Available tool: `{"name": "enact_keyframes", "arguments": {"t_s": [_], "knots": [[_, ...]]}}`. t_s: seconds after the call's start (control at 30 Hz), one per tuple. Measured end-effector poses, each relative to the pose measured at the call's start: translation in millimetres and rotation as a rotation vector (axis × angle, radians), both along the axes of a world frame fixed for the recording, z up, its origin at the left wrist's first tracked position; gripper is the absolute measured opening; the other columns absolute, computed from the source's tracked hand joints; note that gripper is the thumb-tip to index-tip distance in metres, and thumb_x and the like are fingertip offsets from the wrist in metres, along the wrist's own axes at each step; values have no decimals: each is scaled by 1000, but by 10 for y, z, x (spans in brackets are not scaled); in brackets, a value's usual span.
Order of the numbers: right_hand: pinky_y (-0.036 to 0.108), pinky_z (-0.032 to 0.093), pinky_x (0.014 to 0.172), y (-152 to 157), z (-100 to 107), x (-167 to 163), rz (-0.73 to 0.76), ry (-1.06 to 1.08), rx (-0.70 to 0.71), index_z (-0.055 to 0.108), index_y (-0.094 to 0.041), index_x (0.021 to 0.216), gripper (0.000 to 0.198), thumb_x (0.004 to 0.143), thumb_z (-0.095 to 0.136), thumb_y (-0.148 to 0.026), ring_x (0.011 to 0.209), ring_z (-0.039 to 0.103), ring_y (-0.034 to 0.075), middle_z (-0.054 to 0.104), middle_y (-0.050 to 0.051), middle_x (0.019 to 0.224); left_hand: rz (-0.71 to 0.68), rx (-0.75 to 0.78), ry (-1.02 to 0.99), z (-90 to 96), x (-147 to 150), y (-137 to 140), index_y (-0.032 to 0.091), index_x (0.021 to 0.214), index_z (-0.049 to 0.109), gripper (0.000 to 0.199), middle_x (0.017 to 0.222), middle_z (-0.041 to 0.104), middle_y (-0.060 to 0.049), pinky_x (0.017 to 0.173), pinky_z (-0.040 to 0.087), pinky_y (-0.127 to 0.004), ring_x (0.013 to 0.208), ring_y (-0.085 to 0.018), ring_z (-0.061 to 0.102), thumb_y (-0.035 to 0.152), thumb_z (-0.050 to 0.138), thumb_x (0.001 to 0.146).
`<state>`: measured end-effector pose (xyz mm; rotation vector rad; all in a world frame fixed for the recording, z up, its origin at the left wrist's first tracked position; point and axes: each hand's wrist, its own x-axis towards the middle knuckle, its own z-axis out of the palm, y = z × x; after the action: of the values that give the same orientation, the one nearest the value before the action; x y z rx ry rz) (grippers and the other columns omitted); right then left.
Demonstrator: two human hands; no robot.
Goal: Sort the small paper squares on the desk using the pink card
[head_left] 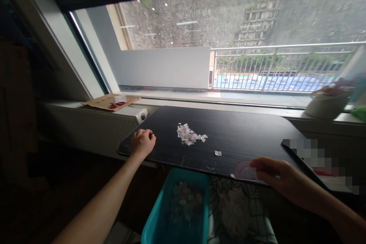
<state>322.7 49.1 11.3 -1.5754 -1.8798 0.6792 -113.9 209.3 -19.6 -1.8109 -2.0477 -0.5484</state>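
On the left end of the black table (237, 129) rests my left hand (143, 142), its fingers curled in; whatever may be inside them is hidden. My right hand (274, 171) is over the table's front edge, thumb and fingers pinched together. Its fingertips are at a pale round piece with a red circular print (243, 170), and I cannot make out what sits in the pinch. A heap of small white paper scraps (187, 135) lies mid-table, between the hands. One single scrap (218, 153) lies apart, nearer my right hand.
Below the front edge stands a turquoise bin (162, 202) with many paper scraps inside. Beside it, more scraps lie on a dark-lined cloth (214, 213). Red-handled scissors (117, 105) rest on a brown envelope (100, 101) on the sill. A white pot (326, 103) stands right.
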Motion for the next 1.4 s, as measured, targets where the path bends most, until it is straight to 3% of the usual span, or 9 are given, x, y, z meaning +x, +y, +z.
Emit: {"name": "enact_keyframes", "arguments": {"t_s": [0.17,0.9,1.17,1.4], "knots": [[30,55,74,22,87,-19,-10,-30,34,70,-18,101,31,82,56,-38,86,68,24,75,7,96,1,-2,-1,8,5,-6,18,94,68,23,99,62,-10,78,45,-36,94,-29,56,28,50,84],[31,54,74,44,-54,38,32,18,-14,69,-18,100,31,82,56,-41,87,68,24,74,8,100,6,-14,-6,8,6,5,18,94,68,23,100,62,-11,75,45,-37,94,-30,55,28,51,84],[32,50,71,393,-3,-235,-54,-109,152,67,-19,101,29,84,49,-35,74,66,20,73,5,83,1,-5,-1,8,2,3,18,94,68,22,99,62,-11,77,44,-37,93,-30,55,28,51,83],[31,48,69,488,16,-247,-34,-188,130,68,-20,96,26,83,49,-33,71,65,19,73,3,80,-1,-5,-15,-1,-1,9,19,94,68,23,100,62,-11,77,45,-38,94,-30,55,28,51,83]]}}
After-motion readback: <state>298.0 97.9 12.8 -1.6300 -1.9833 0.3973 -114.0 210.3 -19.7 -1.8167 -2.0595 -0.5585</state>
